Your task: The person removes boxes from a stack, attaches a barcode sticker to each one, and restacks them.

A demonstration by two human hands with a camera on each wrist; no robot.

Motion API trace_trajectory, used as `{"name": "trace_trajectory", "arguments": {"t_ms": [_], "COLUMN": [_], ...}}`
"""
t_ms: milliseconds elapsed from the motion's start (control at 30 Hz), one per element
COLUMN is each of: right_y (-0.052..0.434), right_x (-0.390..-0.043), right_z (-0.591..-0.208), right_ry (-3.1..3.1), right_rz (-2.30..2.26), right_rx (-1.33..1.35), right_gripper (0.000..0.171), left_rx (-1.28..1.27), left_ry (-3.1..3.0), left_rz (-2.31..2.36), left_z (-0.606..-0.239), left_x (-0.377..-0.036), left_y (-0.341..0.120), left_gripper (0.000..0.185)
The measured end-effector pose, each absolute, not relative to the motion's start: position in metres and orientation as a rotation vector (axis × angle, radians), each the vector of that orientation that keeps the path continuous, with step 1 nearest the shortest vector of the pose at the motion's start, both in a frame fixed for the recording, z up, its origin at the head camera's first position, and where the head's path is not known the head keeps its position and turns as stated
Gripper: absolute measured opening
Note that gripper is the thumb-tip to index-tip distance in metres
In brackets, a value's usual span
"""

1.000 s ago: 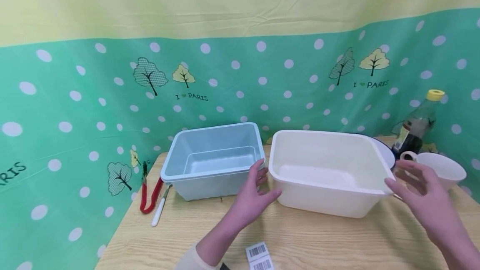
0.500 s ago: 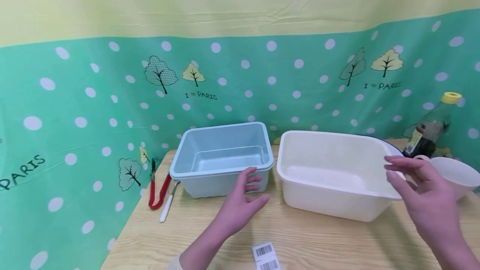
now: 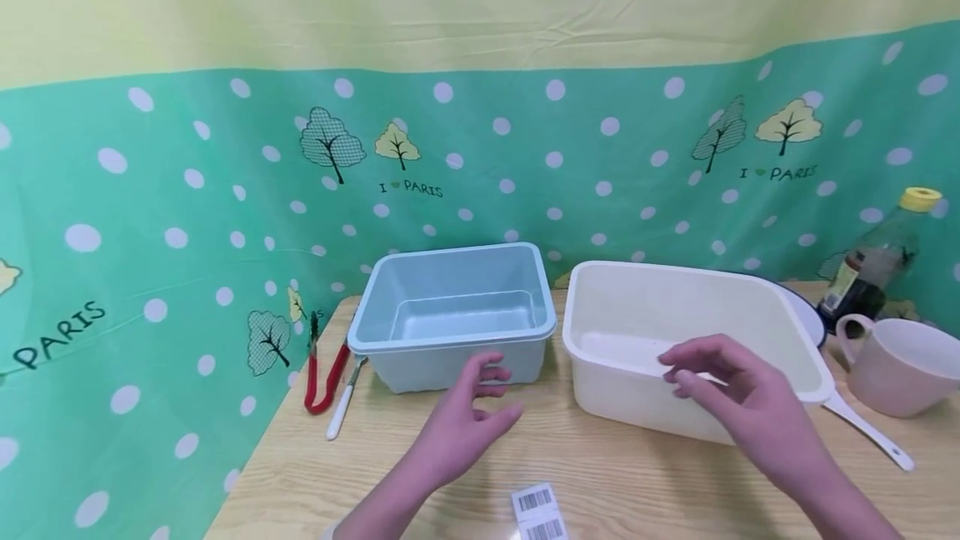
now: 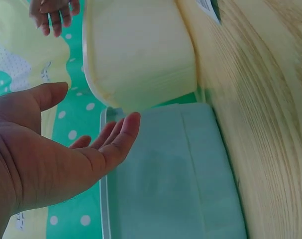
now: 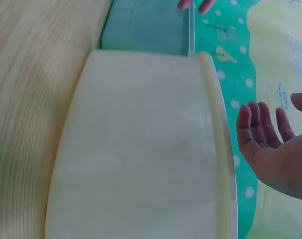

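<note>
Two plastic basins stand side by side on the wooden table, a light blue one [image 3: 457,365] on the left and a white one [image 3: 637,394] on the right. My left hand [image 3: 468,427] hovers in front of the blue basin, fingers loosely bent, holding nothing. In the left wrist view that hand [image 4: 66,149] shows its thumb apart from the fingers beside the blue basin's rim. My right hand [image 3: 738,398], also holding nothing, is above the white basin's front rim and hides part of it. The right wrist view shows its relaxed fingers [image 5: 245,134] apart from the basin's side.
Red-handled tongs [image 3: 324,394] and a white-handled utensil [image 3: 343,407] lie left of the blue basin. At right are a pinkish mug [image 3: 900,369], a white spoon handle [image 3: 873,432], a dark-rimmed plate [image 3: 808,319] and a yellow-capped bottle [image 3: 862,282]. A barcode label [image 3: 538,511] lies in front.
My left hand has drawn back from the blue basin's rim toward me. My right hand has left the white basin's right end and moved left over its front rim. The basins look unmoved.
</note>
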State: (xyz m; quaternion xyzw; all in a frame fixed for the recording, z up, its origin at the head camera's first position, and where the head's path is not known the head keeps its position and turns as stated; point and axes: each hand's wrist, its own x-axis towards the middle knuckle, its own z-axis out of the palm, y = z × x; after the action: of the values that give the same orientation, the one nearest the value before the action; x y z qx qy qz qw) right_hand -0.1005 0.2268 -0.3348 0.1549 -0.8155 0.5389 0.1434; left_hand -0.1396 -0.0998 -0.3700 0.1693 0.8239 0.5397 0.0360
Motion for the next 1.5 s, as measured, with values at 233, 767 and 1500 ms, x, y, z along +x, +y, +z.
{"name": "trace_trajectory", "arguments": {"t_ms": [233, 767, 1500], "right_y": [0.195, 0.164, 0.149], "right_x": [-0.110, -0.116, -0.112], "right_z": [-0.346, -0.392, -0.409], "right_ry": [-2.419, -2.933, -3.013], "right_rz": [1.770, 1.629, 2.068], "right_rx": [0.584, 0.910, 0.825], "right_gripper": [0.016, 0.023, 0.032], "left_rx": [0.552, 0.611, 0.380], "left_ry": [2.556, 2.465, 2.271], "left_rz": [1.582, 1.231, 1.145], "left_z": [-0.375, -0.389, -0.403], "left_x": [-0.137, -0.128, -0.120], "left_y": [-0.108, -0.111, -0.105], "left_gripper": [0.052, 0.037, 0.023]}}
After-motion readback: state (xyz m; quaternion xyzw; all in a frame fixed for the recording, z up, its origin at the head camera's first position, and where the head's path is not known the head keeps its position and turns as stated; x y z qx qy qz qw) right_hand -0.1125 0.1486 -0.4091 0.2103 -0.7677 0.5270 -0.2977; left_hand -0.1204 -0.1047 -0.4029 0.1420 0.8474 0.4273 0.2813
